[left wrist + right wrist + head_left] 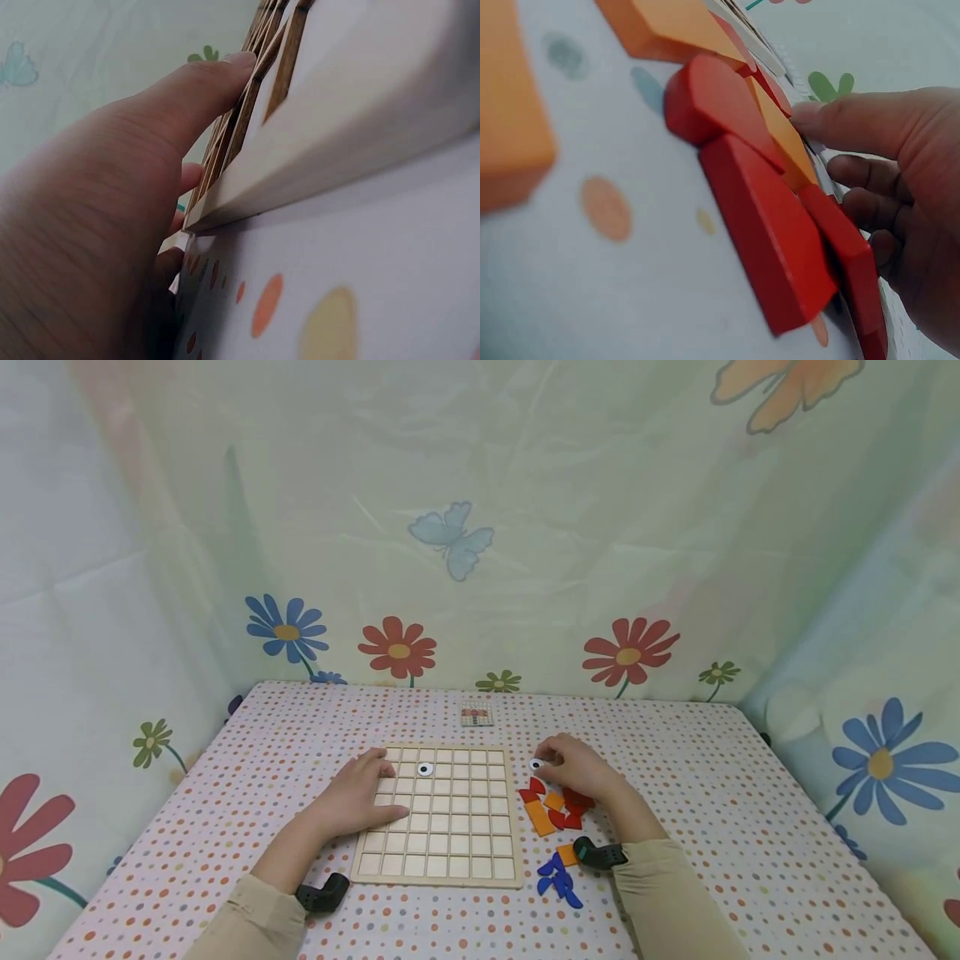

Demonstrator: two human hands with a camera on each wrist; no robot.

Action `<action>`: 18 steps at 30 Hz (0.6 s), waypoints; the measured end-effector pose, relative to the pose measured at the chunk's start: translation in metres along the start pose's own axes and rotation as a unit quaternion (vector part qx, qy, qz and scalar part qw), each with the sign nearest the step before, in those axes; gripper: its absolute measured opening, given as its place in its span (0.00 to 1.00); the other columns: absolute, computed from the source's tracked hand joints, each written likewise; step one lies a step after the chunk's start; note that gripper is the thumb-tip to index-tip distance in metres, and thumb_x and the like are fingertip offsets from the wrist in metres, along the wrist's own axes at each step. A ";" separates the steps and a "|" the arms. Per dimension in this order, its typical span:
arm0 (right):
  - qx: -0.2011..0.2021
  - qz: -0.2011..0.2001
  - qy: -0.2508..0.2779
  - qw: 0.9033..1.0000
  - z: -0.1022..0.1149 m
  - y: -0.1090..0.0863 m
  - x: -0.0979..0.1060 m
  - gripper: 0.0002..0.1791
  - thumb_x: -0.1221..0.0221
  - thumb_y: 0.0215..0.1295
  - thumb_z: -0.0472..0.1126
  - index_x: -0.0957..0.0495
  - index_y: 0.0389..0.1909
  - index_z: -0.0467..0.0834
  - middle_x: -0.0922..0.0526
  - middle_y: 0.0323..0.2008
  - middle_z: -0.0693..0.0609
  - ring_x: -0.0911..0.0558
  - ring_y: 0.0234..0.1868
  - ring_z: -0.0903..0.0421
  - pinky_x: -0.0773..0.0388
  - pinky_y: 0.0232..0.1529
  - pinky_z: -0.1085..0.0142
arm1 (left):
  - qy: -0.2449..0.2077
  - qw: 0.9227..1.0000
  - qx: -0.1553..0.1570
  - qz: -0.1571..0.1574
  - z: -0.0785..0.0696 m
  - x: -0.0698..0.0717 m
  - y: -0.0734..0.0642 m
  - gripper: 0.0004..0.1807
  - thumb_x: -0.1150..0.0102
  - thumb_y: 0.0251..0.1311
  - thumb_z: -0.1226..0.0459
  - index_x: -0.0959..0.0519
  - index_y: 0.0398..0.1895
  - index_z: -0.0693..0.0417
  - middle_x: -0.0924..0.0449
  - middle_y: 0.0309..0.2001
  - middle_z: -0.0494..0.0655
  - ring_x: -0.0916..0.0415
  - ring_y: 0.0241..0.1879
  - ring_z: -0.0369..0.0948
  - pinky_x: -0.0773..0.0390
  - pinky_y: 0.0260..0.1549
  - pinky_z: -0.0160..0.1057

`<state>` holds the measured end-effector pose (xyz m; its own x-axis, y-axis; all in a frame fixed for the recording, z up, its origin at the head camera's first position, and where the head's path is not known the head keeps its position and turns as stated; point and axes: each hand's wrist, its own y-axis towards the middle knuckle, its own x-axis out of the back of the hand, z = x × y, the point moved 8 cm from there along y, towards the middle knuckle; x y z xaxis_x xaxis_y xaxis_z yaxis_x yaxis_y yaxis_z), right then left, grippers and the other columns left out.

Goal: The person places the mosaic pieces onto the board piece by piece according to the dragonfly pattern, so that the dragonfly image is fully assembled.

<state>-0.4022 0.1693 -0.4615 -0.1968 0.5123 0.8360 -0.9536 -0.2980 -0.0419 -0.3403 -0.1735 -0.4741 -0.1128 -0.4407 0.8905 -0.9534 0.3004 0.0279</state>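
Observation:
A wooden grid board [459,843] lies on the table, with one white disc with a black dot [425,769] in its upper part. My left hand [360,797] rests over the board's left edge, thumb and fingers spread. In the left wrist view the thumb [217,79] lies on the board's side rim [247,199]. Just past the board's right edge, my right hand [577,767] pinches a second white disc with a black dot [536,764] at its fingertips. Red pieces [765,240] and orange pieces [675,30] lie close beside that hand.
Orange block [539,818] and red pieces [555,818] lie right of the board. Nearer me is a pile of blue curved pieces [558,883]. A small patterned card [477,714] stands behind the board. Patterned fabric [540,527] hangs around the table.

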 end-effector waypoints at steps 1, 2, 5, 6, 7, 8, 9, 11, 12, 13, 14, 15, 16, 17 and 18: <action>-0.002 -0.002 0.001 1.000 0.000 0.000 0.001 0.14 0.34 0.64 0.47 0.20 0.48 0.49 0.22 0.46 0.50 0.25 0.44 0.52 0.22 0.52 0.54 | 0.000 1.000 -0.002 -0.001 0.000 0.000 0.000 0.33 0.32 0.50 0.37 0.27 0.50 0.47 0.44 0.75 0.54 0.46 0.74 0.59 0.46 0.73 0.62; -0.004 -0.002 0.003 1.000 -0.001 0.000 0.001 0.14 0.34 0.64 0.47 0.20 0.49 0.49 0.21 0.46 0.50 0.25 0.44 0.52 0.22 0.52 0.54 | 0.000 1.000 -0.001 -0.001 0.000 0.000 0.000 0.33 0.32 0.50 0.37 0.27 0.50 0.47 0.44 0.75 0.54 0.46 0.75 0.59 0.46 0.73 0.62; -0.005 0.002 0.013 1.000 -0.001 -0.001 0.001 0.14 0.35 0.64 0.44 0.19 0.50 0.51 0.22 0.45 0.50 0.26 0.44 0.52 0.23 0.50 0.56 | 0.001 1.000 0.000 -0.001 0.002 0.000 0.000 0.32 0.32 0.50 0.37 0.27 0.50 0.46 0.45 0.76 0.53 0.47 0.75 0.59 0.46 0.73 0.62; -0.005 0.005 0.015 1.000 -0.002 -0.001 0.002 0.13 0.35 0.64 0.43 0.18 0.50 0.52 0.22 0.45 0.51 0.27 0.43 0.52 0.23 0.49 0.57 | 0.001 1.000 -0.001 -0.002 0.002 -0.001 0.000 0.32 0.32 0.50 0.37 0.27 0.50 0.46 0.45 0.76 0.54 0.47 0.75 0.59 0.46 0.72 0.62; -0.004 0.006 0.018 1.000 -0.002 -0.001 0.002 0.12 0.36 0.65 0.43 0.18 0.49 0.53 0.22 0.45 0.51 0.27 0.43 0.53 0.24 0.49 0.58 | 0.001 1.000 -0.001 -0.003 0.002 0.000 0.000 0.32 0.32 0.50 0.37 0.27 0.50 0.45 0.45 0.76 0.54 0.47 0.75 0.59 0.45 0.72 0.62; -0.002 0.007 0.019 1.000 -0.002 -0.001 0.002 0.12 0.36 0.65 0.42 0.18 0.49 0.53 0.22 0.45 0.51 0.27 0.43 0.53 0.24 0.48 0.58 | 0.000 1.000 0.000 -0.002 0.002 -0.001 0.000 0.32 0.32 0.50 0.36 0.27 0.50 0.45 0.45 0.76 0.53 0.47 0.75 0.59 0.46 0.73 0.62; -0.001 0.007 0.021 1.000 -0.002 -0.001 0.002 0.11 0.36 0.66 0.42 0.18 0.48 0.53 0.23 0.44 0.51 0.27 0.43 0.53 0.24 0.48 0.59 | 0.000 1.000 0.000 -0.002 0.002 -0.001 0.000 0.32 0.33 0.50 0.36 0.27 0.50 0.45 0.45 0.76 0.53 0.47 0.75 0.59 0.45 0.72 0.62; 0.001 0.005 0.022 1.000 -0.002 -0.001 0.002 0.10 0.36 0.66 0.42 0.18 0.47 0.52 0.22 0.45 0.51 0.27 0.42 0.53 0.24 0.49 0.58 | -0.001 1.000 -0.001 -0.003 0.002 0.000 0.000 0.33 0.33 0.50 0.36 0.27 0.50 0.45 0.45 0.76 0.53 0.47 0.75 0.59 0.44 0.72 0.63; 0.001 0.004 0.022 1.000 -0.002 -0.001 0.002 0.10 0.36 0.66 0.43 0.18 0.47 0.52 0.22 0.45 0.51 0.27 0.42 0.53 0.24 0.49 0.58 | -0.003 1.000 0.000 -0.003 0.002 0.000 0.000 0.33 0.33 0.50 0.36 0.27 0.50 0.45 0.44 0.76 0.53 0.47 0.74 0.59 0.44 0.71 0.63; 0.000 0.004 0.021 1.000 -0.002 -0.001 0.002 0.10 0.36 0.66 0.43 0.18 0.47 0.51 0.22 0.45 0.51 0.27 0.43 0.53 0.24 0.50 0.57 | -0.004 1.000 0.001 -0.003 0.002 0.000 0.000 0.33 0.33 0.50 0.36 0.26 0.50 0.46 0.44 0.76 0.53 0.46 0.74 0.59 0.44 0.71 0.63; 0.000 0.003 0.020 1.000 -0.003 -0.001 0.002 0.10 0.36 0.65 0.43 0.18 0.47 0.51 0.22 0.45 0.51 0.26 0.43 0.53 0.23 0.50 0.57 | -0.005 1.000 0.000 -0.004 0.002 0.000 0.000 0.33 0.33 0.49 0.36 0.26 0.50 0.46 0.44 0.75 0.54 0.46 0.74 0.60 0.43 0.70 0.64; -0.004 0.002 0.021 1.000 -0.003 -0.001 0.002 0.10 0.36 0.65 0.44 0.18 0.47 0.51 0.22 0.45 0.51 0.26 0.43 0.53 0.23 0.50 0.56 | -0.006 1.000 -0.001 -0.004 0.002 0.000 0.000 0.34 0.33 0.49 0.36 0.26 0.50 0.46 0.44 0.75 0.54 0.46 0.74 0.60 0.42 0.70 0.64; -0.007 0.002 0.021 1.000 -0.003 -0.001 0.002 0.10 0.36 0.65 0.44 0.18 0.46 0.51 0.22 0.45 0.51 0.26 0.43 0.53 0.23 0.51 0.56 | -0.006 1.000 -0.001 -0.004 0.001 0.000 0.000 0.34 0.33 0.49 0.35 0.26 0.51 0.46 0.44 0.75 0.53 0.46 0.74 0.60 0.42 0.69 0.64; -0.009 0.002 0.021 1.000 -0.004 -0.001 0.002 0.10 0.36 0.65 0.44 0.19 0.47 0.51 0.21 0.45 0.51 0.26 0.43 0.53 0.23 0.51 0.56 | -0.006 1.000 0.001 -0.003 0.001 0.000 0.000 0.34 0.33 0.49 0.35 0.26 0.51 0.46 0.44 0.75 0.53 0.46 0.74 0.59 0.41 0.70 0.64; -0.011 0.001 0.019 1.000 -0.004 -0.001 0.002 0.10 0.36 0.65 0.45 0.19 0.47 0.51 0.21 0.45 0.51 0.26 0.43 0.53 0.22 0.51 0.56 | -0.008 1.000 0.001 -0.003 0.001 0.000 0.000 0.34 0.33 0.49 0.35 0.26 0.51 0.46 0.44 0.75 0.52 0.46 0.74 0.59 0.41 0.69 0.63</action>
<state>-0.4021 0.1737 -0.4622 -0.2080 0.5424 0.8140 -0.9576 -0.2826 -0.0564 -0.3407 -0.1744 -0.4745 -0.1108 -0.4554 0.8834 -0.9548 0.2955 0.0326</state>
